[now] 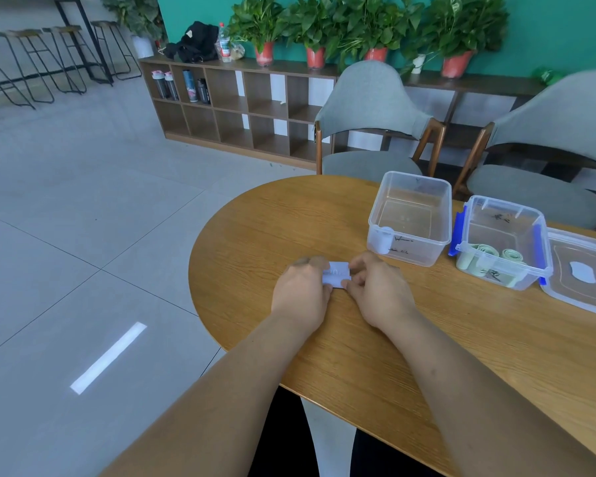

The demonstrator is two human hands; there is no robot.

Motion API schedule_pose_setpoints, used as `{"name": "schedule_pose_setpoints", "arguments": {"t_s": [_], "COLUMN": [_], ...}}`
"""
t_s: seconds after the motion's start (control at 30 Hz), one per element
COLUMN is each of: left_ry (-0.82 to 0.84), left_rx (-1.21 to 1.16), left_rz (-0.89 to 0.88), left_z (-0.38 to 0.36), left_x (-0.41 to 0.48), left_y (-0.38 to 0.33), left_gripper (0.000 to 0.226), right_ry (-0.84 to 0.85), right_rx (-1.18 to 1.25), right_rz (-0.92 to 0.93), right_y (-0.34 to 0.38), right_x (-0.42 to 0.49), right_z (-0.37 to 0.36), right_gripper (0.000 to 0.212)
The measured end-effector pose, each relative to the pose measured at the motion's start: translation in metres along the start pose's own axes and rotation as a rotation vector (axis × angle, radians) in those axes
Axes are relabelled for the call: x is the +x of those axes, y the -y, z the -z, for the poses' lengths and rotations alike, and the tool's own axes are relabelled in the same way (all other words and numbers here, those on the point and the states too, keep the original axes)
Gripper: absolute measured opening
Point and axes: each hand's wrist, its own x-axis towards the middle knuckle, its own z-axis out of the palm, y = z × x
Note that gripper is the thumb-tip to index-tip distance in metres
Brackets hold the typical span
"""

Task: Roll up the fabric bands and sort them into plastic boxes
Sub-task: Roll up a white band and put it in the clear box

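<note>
While the left hand (301,294) and right hand (379,290) each pinch an end, the pale fabric band (338,276) lies on the table (255,235), near-left of the clear box (410,242). Light and limp (apt to unroll), it probably wants pressure across the roll's ends.

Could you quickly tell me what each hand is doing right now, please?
Left hand: closed, fingers curled on one end of the pale fabric band.
Right hand: closed, pinching the other end of the same band.

free: desk (262,218) far-left and near edge bare | blocked: right side, clear box (414,252), blue-clipped box (501,271), lid (589,299)
</note>
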Motion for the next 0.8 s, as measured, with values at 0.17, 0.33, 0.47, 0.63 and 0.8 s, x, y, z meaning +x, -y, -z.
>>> {"name": "schedule_pose_setpoints", "arguments": {"t_s": [0.17, 0.33, 0.47, 0.63, 0.8], "left_ry": [0.010, 0.009, 0.027, 0.065, 0.012], "left_rx": [-0.025, -0.012, 0.032, 0.107, 0.047], "left_rz": [0.014, 0.022, 0.010, 0.003, 0.005], "left_z": [0.000, -0.002, -0.001, 0.000, -0.001], "left_x": [0.003, 0.008, 0.014, 0.022, 0.020], "left_y": [0.003, 0.003, 0.001, 0.001, 0.000], "left_gripper": [0.026, 0.024, 0.025, 0.024, 0.029], "right_ry": [-0.021, -0.043, -0.094, -0.112, -0.060], "right_rx": [-0.012, -0.093, -0.100, -0.179, -0.214], "right_rz": [0.004, 0.003, 0.027, 0.089, 0.099], "right_y": [-0.001, 0.002, 0.003, 0.004, 0.000], "right_x": [0.005, 0.011, 0.012, 0.004, 0.010], "right_z": [0.000, -0.001, -0.002, -0.008, -0.007], "right_gripper": [0.007, 0.017, 0.016, 0.019, 0.028]}}
